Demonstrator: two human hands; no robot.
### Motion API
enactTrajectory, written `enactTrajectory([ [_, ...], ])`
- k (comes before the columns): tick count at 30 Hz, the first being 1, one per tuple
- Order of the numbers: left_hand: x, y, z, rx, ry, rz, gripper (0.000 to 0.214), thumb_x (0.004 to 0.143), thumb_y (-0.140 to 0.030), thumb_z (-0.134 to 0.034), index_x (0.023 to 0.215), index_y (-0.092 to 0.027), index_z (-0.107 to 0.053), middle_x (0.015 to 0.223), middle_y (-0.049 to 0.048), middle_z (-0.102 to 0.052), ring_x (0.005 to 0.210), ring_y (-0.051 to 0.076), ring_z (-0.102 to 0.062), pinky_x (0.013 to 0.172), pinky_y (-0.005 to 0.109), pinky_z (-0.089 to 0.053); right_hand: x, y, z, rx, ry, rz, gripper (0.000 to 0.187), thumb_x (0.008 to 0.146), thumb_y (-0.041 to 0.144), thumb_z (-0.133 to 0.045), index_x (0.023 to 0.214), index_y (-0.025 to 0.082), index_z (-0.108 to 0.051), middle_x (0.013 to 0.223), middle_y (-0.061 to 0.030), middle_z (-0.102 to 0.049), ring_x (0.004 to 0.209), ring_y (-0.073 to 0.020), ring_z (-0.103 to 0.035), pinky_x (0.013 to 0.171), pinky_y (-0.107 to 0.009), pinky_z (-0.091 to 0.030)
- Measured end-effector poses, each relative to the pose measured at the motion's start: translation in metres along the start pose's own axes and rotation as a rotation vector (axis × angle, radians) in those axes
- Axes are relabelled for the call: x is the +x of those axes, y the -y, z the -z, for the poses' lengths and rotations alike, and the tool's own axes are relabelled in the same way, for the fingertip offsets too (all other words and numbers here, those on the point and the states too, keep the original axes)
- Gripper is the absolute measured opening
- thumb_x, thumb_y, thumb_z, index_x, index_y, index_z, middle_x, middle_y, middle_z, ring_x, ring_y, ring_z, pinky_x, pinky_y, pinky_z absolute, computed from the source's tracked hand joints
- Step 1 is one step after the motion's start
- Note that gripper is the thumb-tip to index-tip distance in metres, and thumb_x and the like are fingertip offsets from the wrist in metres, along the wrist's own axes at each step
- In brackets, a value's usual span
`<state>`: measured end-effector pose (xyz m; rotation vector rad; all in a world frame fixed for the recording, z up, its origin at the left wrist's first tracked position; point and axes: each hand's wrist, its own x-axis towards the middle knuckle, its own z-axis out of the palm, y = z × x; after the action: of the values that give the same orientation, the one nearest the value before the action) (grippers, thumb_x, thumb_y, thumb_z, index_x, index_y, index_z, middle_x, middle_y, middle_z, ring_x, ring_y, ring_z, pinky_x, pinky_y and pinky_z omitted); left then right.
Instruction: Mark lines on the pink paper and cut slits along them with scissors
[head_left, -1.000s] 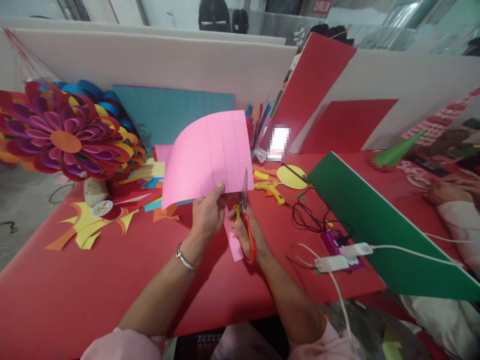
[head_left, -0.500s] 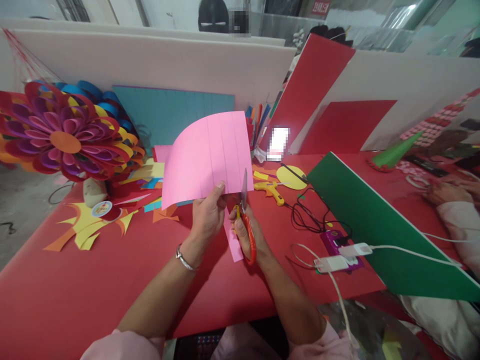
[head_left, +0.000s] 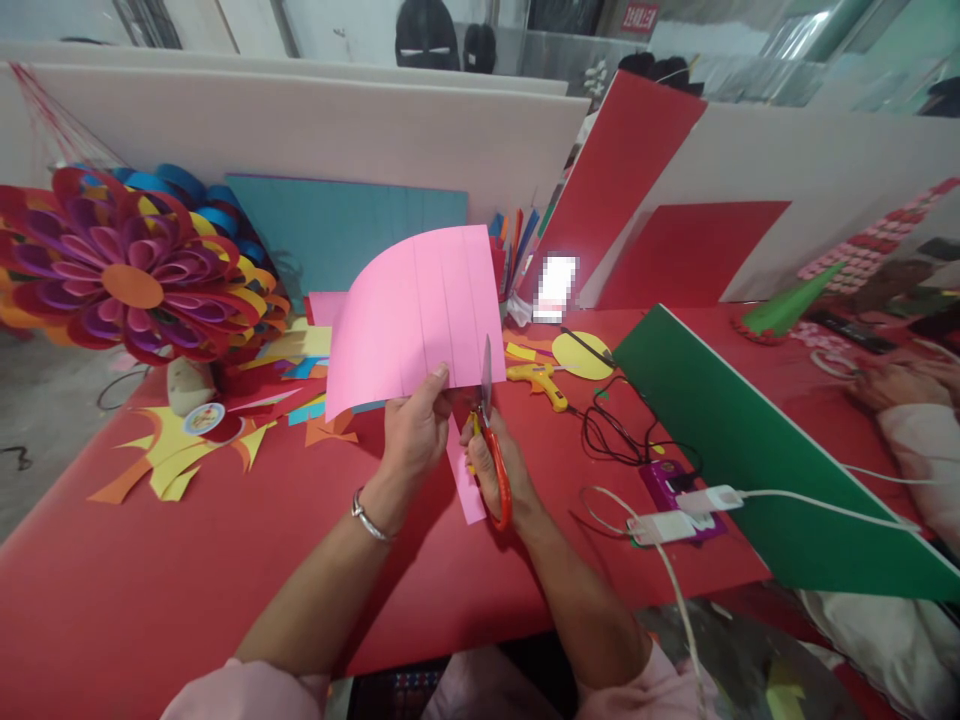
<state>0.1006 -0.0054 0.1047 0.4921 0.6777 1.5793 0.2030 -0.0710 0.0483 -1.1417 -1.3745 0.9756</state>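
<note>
A sheet of pink paper (head_left: 409, 310) with ruled lines curves up in front of me. My left hand (head_left: 416, 430) is closed on its lower edge, thumb on top. My right hand (head_left: 491, 465) grips red-handled scissors (head_left: 501, 485), a yellow part showing inside the handle. Their blades point up and lie against the sheet's lower right edge. Below my hands a narrow pink paper strip (head_left: 468, 490) lies over the red table; whether it still joins the sheet is hidden by my fingers.
Yellow and orange paper scraps (head_left: 172, 450) and a round tape roll (head_left: 204, 418) lie left, by a large paper flower (head_left: 131, 285). A yellow glue gun (head_left: 540, 380), cables, a power strip (head_left: 667, 490) and a slanted green board (head_left: 750, 450) occupy the right. A co-worker's hands (head_left: 900, 385) rest beyond it.
Both hands and the strip stay nearly in place. The scissor blades and the pink sheet have shifted only very slightly.
</note>
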Motion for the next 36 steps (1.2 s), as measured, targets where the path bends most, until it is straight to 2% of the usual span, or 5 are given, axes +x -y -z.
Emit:
enactTrajectory([
  [9, -0.001, -0.001, -0.001, 0.0, 0.019, 0.011, 0.03, 0.061, -0.029, -0.098, 0.077, -0.015, -0.076, 0.081, 0.0027, -0.077, 0.075, 0.015, -0.073, 0.085, 0.033, -0.063, -0.002, 0.002, 0.001, -0.015, -0.018, 0.014, 0.059, 0.096, 0.078, -0.049, 0.114, 0.023, -0.056, 0.075, 0.0026, -0.053, 0.06, -0.0135, -0.051, 0.053, -0.027, -0.042],
  [15, 0.0, -0.001, -0.001, 0.007, 0.016, 0.011, 0.027, 0.063, -0.027, -0.096, 0.075, -0.016, -0.075, 0.083, 0.0026, -0.078, 0.078, 0.016, -0.074, 0.082, 0.031, -0.062, -0.002, 0.005, 0.001, -0.034, -0.023, 0.012, 0.061, 0.097, 0.079, -0.046, 0.121, 0.023, -0.056, 0.072, 0.0033, -0.051, 0.058, -0.014, -0.049, 0.053, -0.028, -0.042],
  [19, -0.001, -0.001, 0.0, 0.025, 0.009, 0.005, 0.03, 0.062, -0.029, -0.096, 0.068, -0.017, -0.07, 0.075, 0.0021, -0.075, 0.078, 0.017, -0.074, 0.079, 0.03, -0.062, -0.003, 0.002, 0.001, -0.016, -0.02, 0.0, 0.061, 0.097, 0.077, -0.048, 0.126, 0.023, -0.057, 0.072, 0.0027, -0.052, 0.058, -0.0139, -0.05, 0.052, -0.027, -0.043],
  [25, -0.001, -0.001, -0.002, 0.038, -0.01, 0.001, 0.041, 0.059, -0.027, -0.096, 0.054, -0.019, -0.056, 0.058, -0.0017, -0.064, 0.073, 0.016, -0.071, 0.072, 0.027, -0.06, -0.005, -0.006, 0.002, -0.009, -0.027, -0.041, 0.063, 0.099, 0.072, -0.049, 0.14, 0.025, -0.056, 0.072, 0.0027, -0.052, 0.057, -0.0133, -0.048, 0.05, -0.025, -0.043],
  [36, 0.0, 0.0, 0.0, 0.043, -0.027, 0.002, 0.048, 0.059, -0.03, -0.097, 0.048, -0.02, -0.051, 0.046, -0.007, -0.049, 0.063, 0.014, -0.067, 0.077, 0.029, -0.06, -0.006, -0.011, 0.001, 0.008, -0.056, -0.069, 0.061, 0.099, 0.07, -0.053, 0.139, 0.025, -0.06, 0.072, 0.0032, -0.052, 0.056, -0.0123, -0.049, 0.047, -0.023, -0.042],
])
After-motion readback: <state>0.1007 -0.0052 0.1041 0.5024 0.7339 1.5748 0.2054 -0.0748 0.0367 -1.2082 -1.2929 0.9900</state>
